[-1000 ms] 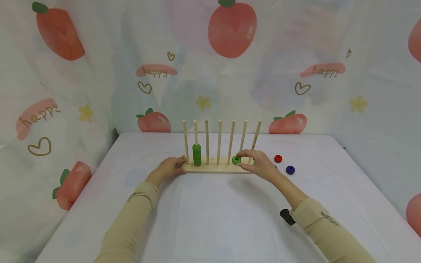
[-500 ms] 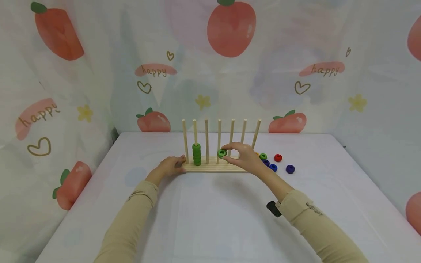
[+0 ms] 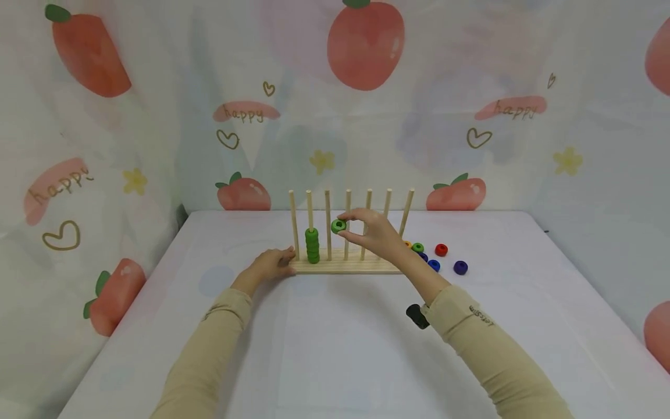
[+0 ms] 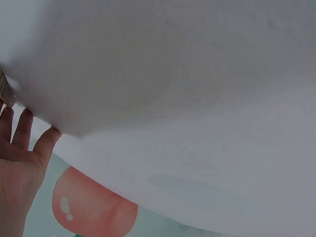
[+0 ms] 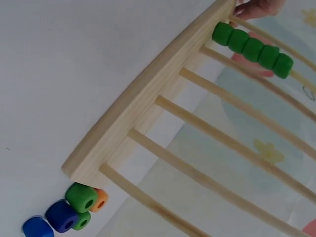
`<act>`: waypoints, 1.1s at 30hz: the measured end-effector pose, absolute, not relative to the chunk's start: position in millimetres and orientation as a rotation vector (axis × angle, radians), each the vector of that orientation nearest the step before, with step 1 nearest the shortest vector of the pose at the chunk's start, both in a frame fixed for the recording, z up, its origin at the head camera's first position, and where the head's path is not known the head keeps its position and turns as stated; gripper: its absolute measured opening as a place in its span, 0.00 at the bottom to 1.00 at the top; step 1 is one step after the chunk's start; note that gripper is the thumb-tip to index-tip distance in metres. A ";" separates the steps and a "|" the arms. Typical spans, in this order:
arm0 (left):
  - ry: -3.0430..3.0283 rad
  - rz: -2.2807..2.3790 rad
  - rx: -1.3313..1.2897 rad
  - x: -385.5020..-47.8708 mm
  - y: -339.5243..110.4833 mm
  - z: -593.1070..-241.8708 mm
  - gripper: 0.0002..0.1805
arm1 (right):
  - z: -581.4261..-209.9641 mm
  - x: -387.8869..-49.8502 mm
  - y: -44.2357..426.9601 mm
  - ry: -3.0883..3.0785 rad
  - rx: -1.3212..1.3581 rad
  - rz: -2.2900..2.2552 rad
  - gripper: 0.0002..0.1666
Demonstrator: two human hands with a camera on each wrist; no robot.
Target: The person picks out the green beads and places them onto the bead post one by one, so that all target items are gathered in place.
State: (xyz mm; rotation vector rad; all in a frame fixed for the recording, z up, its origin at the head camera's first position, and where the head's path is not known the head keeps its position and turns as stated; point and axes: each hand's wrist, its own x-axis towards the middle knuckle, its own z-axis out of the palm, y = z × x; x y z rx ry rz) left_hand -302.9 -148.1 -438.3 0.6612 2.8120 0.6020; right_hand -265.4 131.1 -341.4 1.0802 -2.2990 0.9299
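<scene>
A wooden peg rack (image 3: 345, 267) with several upright pegs stands on the white table. Its second peg from the left carries a stack of green beads (image 3: 312, 247), also seen in the right wrist view as a green stack (image 5: 253, 49). My left hand (image 3: 266, 266) holds the rack's left end between thumb and fingers; in the left wrist view only some fingers of the left hand (image 4: 22, 153) show by the wood's end. Thumb and fingertips of my right hand (image 3: 376, 235) pinch a loose green bead (image 3: 338, 226), raised in front of the middle pegs, its hole facing the head camera.
Loose beads lie past the rack's right end: a red bead (image 3: 441, 249), a purple bead (image 3: 460, 267), a blue bead (image 3: 434, 265), a green bead (image 3: 417, 247) and an orange one (image 5: 100, 199). A black object (image 3: 417, 316) sits at my right cuff. Patterned cloth hangs behind.
My right hand has carried the green bead leftward and upward from the rack's right part, uncovering the loose beads there. My left hand has stayed at the rack's left end.
</scene>
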 end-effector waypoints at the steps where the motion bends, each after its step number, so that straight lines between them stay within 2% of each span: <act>1: 2.810 0.605 0.658 -302.7 -148.6 -438.9 0.31 | -338.9 -266.4 128.6 -2.298 1.082 0.929 0.18; 13: 2.832 0.619 0.653 -299.6 -148.3 -436.2 0.30 | -305.9 -282.3 99.5 -2.287 1.079 0.925 0.18; 33: 2.831 0.655 0.669 -304.6 -152.2 -441.8 0.30 | -282.9 -314.8 77.8 -2.452 1.044 0.950 0.16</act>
